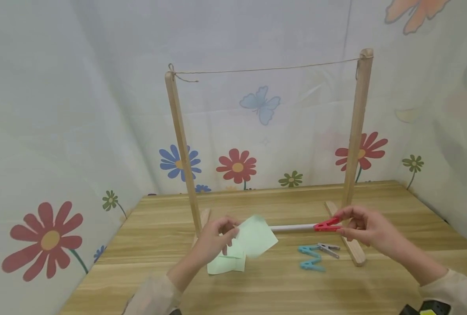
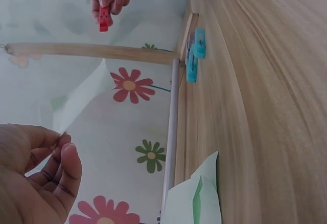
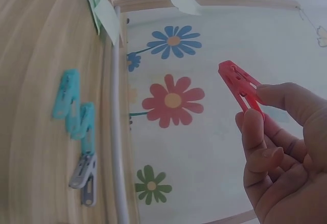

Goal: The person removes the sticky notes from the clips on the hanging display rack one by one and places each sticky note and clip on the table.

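Note:
Between thumb and fingers, my left hand (image 1: 217, 238) pinches one corner of a pale green paper square (image 1: 256, 236), raised above the table. Beneath it lie more pale green papers (image 1: 226, 264), overlapping; in the left wrist view one of the papers (image 2: 196, 196) looks creased. My right hand (image 1: 362, 225) pinches a red clothespin (image 1: 327, 225) by its handle ends, the nose pointing left toward the paper. Clothespin and paper are apart. On the table below the right hand are blue clothespins (image 1: 311, 257) and a grey clothespin (image 1: 329, 250).
A wooden frame with a left post (image 1: 183, 148) and a right post (image 1: 357, 118) stands on the table (image 1: 158, 280). A thin string (image 1: 265, 69) runs between the post tops. A white rod (image 1: 292, 228) joins them low down. A flower-patterned curtain (image 1: 304, 122) hangs behind.

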### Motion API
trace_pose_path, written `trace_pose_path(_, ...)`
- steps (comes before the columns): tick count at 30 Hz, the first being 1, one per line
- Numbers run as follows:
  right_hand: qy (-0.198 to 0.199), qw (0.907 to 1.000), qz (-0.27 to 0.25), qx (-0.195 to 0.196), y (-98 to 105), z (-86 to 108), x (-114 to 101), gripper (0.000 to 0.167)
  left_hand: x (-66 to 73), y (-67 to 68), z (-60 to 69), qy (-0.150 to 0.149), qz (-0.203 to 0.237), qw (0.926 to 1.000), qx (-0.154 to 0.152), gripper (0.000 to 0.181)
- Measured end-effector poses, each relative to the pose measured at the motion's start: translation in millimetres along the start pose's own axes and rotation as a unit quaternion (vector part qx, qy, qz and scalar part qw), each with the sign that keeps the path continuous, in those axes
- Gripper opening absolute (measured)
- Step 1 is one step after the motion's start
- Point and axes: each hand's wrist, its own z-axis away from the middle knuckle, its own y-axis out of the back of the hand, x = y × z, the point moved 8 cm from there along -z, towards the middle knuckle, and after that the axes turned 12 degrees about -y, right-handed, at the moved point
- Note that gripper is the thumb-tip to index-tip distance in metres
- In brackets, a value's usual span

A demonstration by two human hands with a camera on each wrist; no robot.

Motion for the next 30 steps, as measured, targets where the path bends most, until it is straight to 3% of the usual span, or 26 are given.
trace_pose_path(10,-0.034,0.9993,-0.003,-0.015,-15.8,5.6,25.0,0.030,-25.4,0.5,14.0,0.014,-0.012,0.9998,0.011,0.020)
trace_pose_path(15,-0.027,0.9995,-0.007,-0.015,-20.7,9.1,36.4,0.029,-36.4,-0.6,20.8,0.018,-0.015,0.9997,0.003,0.020)
trace_pose_path(20,-0.041,0.9992,-0.004,0.001,-26.4,11.3,49.1,0.031,-43.8,-1.7,26.1,0.020,-0.022,0.9996,-0.004,0.021)
trace_pose_path(27,-0.003,0.9988,0.004,0.049,-35.1,14.6,63.4,0.025,-56.7,-3.8,29.9,0.036,-0.026,0.9990,0.005,0.020)
trace_pose_path(30,-0.010,0.9975,0.011,0.069,-36.4,15.8,68.1,0.026,-61.6,-3.1,31.0,0.045,-0.031,0.9985,0.012,0.020)
